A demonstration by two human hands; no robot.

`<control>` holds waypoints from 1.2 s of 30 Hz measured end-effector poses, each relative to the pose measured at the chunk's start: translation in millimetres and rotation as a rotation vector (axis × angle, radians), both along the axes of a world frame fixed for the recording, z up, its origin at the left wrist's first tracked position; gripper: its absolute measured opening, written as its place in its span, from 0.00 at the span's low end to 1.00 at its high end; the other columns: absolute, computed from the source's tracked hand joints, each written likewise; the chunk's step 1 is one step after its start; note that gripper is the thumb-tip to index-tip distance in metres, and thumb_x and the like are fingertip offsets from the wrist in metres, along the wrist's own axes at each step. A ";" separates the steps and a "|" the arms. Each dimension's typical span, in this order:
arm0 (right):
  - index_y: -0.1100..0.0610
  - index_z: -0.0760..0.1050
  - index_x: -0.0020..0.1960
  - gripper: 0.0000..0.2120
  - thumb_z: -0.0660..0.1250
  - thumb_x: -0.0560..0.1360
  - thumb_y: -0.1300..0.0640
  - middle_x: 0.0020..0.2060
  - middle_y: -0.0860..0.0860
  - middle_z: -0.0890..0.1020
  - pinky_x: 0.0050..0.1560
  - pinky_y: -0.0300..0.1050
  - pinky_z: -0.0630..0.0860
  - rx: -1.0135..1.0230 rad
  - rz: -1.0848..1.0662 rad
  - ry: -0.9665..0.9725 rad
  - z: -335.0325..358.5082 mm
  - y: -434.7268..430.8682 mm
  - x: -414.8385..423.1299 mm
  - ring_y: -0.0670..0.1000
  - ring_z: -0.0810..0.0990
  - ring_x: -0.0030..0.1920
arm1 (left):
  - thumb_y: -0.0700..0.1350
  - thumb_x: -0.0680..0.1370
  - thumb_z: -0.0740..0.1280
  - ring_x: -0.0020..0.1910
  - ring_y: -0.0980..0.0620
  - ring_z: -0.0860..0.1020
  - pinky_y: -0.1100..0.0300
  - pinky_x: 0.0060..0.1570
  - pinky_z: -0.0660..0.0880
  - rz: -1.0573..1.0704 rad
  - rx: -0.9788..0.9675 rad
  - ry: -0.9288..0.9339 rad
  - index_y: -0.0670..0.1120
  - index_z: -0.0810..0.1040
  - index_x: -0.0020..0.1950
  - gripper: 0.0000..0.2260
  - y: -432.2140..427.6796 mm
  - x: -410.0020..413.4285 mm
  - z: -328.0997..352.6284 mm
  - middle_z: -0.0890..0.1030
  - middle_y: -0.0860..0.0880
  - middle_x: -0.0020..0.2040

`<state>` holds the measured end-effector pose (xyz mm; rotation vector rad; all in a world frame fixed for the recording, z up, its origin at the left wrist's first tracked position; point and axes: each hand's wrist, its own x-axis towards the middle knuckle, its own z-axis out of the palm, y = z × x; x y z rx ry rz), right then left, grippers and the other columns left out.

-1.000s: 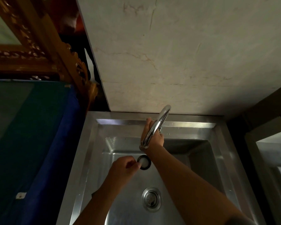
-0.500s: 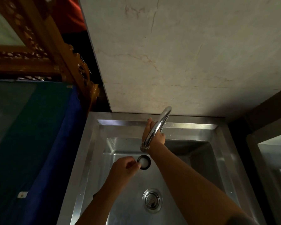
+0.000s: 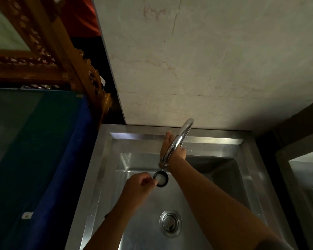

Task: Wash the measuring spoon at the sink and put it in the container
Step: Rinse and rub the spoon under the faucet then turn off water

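Left hand [image 3: 139,186] gripping measuring spoon [image 3: 160,179] under faucet [image 3: 175,143], right hand [image 3: 172,150] behind spout (grip unclear).

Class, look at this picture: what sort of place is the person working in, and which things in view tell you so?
Probably a home kitchen or wash area: a steel sink with a drain, a curved tap above it, and a marble-like wall behind.

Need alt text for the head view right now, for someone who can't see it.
Left hand holds a black measuring spoon under the faucet spout, above a steel sink. Right hand reaches behind the faucet. No water stream is discernible.
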<state>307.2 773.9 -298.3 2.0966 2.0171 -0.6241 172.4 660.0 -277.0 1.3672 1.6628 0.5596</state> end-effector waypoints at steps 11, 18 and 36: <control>0.62 0.50 0.77 0.36 0.67 0.76 0.59 0.76 0.60 0.56 0.74 0.56 0.59 0.017 -0.009 0.272 2.8 -5.8 7.9 0.60 0.58 0.75 | 0.49 0.75 0.69 0.28 0.56 0.69 0.61 0.32 0.65 -0.011 0.016 -0.003 0.41 0.76 0.35 0.14 2.7 -0.3 -4.6 0.72 0.51 0.27; 0.62 0.73 0.59 0.10 0.60 0.80 0.62 0.57 0.60 0.79 0.51 0.43 0.76 0.018 -0.093 0.400 12.3 -20.3 28.6 0.49 0.79 0.47 | 0.48 0.74 0.70 0.25 0.58 0.66 0.61 0.30 0.63 0.010 0.033 -0.044 0.42 0.74 0.33 0.14 4.4 4.8 -1.2 0.70 0.52 0.25; 0.59 0.81 0.56 0.17 0.60 0.80 0.49 0.48 0.58 0.84 0.44 0.47 0.79 -0.338 -0.678 1.520 33.7 -88.7 25.2 0.55 0.81 0.47 | 0.49 0.74 0.69 0.25 0.58 0.68 0.66 0.28 0.65 -0.034 0.216 0.047 0.49 0.70 0.31 0.14 11.3 0.2 15.8 0.70 0.55 0.25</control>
